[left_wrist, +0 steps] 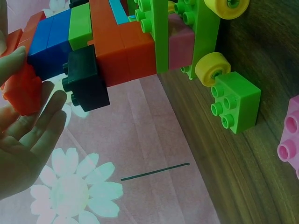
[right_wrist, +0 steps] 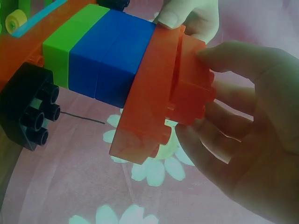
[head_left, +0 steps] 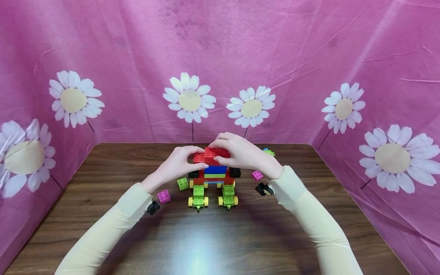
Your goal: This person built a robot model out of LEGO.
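The right hand (head_left: 240,152) pinches the red top brick (head_left: 210,152) while the left hand (head_left: 176,162) pinches the red layer (head_left: 199,157) beneath, probably to steady the brick stack (head_left: 215,170) standing between and below them

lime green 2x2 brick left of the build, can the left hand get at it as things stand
Probably yes: nothing visible blocks the way from the left hand down to the loose lime green 2x2 brick. That hand grips the red bricks atop the build and would likely need to let go first.
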Available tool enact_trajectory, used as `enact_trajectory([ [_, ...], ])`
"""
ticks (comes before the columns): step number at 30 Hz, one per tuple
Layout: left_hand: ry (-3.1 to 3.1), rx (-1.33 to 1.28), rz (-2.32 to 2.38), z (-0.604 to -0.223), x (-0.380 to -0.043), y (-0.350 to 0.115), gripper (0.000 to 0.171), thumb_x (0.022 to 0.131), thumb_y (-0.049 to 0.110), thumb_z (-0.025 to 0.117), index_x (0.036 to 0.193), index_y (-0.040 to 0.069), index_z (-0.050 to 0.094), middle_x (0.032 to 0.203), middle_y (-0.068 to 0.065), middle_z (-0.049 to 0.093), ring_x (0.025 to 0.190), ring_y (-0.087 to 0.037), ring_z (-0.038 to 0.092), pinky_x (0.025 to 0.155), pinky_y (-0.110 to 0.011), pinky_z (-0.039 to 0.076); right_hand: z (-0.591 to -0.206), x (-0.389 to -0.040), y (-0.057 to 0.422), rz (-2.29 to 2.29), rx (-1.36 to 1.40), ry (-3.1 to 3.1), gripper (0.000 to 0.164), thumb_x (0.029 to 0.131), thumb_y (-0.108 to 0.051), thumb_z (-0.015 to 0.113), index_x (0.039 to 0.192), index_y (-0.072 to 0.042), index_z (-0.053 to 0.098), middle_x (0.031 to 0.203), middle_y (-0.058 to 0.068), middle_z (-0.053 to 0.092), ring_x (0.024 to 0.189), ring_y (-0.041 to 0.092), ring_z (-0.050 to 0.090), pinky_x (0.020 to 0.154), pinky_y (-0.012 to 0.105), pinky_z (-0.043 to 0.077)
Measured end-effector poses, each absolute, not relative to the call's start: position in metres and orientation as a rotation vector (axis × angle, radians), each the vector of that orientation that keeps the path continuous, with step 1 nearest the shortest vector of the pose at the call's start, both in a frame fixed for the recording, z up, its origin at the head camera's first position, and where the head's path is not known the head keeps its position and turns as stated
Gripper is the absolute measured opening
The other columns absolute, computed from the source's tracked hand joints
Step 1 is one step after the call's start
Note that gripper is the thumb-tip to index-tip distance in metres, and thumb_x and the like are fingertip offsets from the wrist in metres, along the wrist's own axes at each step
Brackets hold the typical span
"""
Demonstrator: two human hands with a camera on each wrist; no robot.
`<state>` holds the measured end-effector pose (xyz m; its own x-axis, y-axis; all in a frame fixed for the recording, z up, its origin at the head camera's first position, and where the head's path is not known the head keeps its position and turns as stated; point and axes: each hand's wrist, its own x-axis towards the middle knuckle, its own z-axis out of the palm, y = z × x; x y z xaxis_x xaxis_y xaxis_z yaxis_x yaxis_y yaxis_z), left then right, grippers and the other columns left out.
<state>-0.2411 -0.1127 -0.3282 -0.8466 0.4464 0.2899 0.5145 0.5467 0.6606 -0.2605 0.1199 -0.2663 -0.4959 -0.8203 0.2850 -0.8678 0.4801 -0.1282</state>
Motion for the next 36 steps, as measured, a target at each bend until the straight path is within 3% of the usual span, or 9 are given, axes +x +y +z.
enact_trajectory([
  [4,-2.681,-0.841,-1.171,-0.3289,-0.2417,-0.1126,0.041,0.086,0.032,0.078,0.12,0.011,0.069,0.107,-0.003,0.074,0.09,-0.016,0.065,0.082,-0.032,0.055,-0.2659,-0.2602,0.1196,0.401,1.458,-2.576,0.031,0.089,-0.021,0.072,0.118,-0.009,0.07,0.106,0.005,0.071,0.09,0.017,0.062,0.08,0.031,0.056],
  [14,-2.681,-0.849,-1.186,-0.3292,-0.2412,-0.1118,0.041,0.086,0.03,0.078,0.119,0.01,0.069,0.107,-0.003,0.074,0.089,-0.017,0.064,0.084,-0.044,0.056,-0.2662,-0.2576,0.12,0.405,1.504,-2.556,0.031,0.09,-0.019,0.073,0.118,-0.006,0.07,0.107,0.007,0.072,0.092,0.017,0.065,0.082,0.031,0.057],
  [28,-2.665,-0.845,-1.169,-0.3324,-0.2378,-0.1122,0.041,0.085,0.032,0.079,0.118,0.01,0.07,0.103,-0.002,0.074,0.085,-0.013,0.063,0.079,-0.03,0.053,-0.2677,-0.2556,0.119,0.401,1.515,-2.557,0.029,0.09,-0.017,0.073,0.117,-0.006,0.071,0.104,0.006,0.072,0.091,0.017,0.064,0.082,0.031,0.056],
  [36,-2.663,-0.835,-1.14,-0.3347,-0.2386,-0.111,0.04,0.085,0.033,0.079,0.117,0.011,0.07,0.103,0.0,0.074,0.085,-0.012,0.063,0.079,-0.03,0.053,-0.2701,-0.256,0.1197,0.415,1.522,-2.527,0.028,0.089,-0.016,0.073,0.115,-0.005,0.071,0.103,0.006,0.072,0.088,0.016,0.064,0.079,0.03,0.056],
])
